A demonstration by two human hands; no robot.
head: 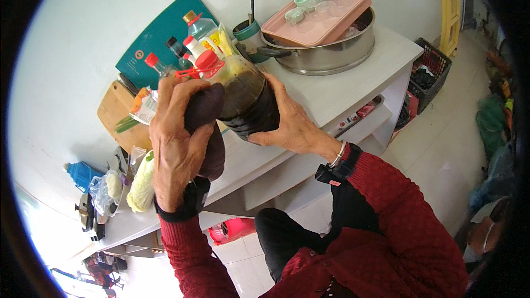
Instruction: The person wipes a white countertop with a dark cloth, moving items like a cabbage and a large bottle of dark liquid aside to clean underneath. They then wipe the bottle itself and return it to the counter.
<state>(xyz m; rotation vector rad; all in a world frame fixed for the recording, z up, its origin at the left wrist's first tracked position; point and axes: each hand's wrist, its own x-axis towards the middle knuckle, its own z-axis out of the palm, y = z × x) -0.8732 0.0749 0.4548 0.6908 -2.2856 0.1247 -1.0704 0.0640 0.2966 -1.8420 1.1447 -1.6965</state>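
Note:
My right hand (pixel 290 122) is wrapped around the side and base of a large clear plastic bottle (pixel 252 103) of dark liquid, with a red cap and a red handle. In my left hand (pixel 176 128) is a dark purple-brown cloth (pixel 213 145), bunched between thumb and fingers close to the bottle's side. Whether the cloth touches the bottle I cannot tell. Behind them stand a bottle with a red cap (pixel 152 60), a dark-capped bottle (pixel 176 47) and a large clear bottle with a gold cap (pixel 201 27).
A pink tray (pixel 327 35) of small cups and glasses rests on a steel pot (pixel 331 60). A teal board (pixel 153 37) and a wooden cutting board (pixel 114 111) lean at the wall. A cabbage (pixel 141 186) lies left, a black crate (pixel 439 66) stands right.

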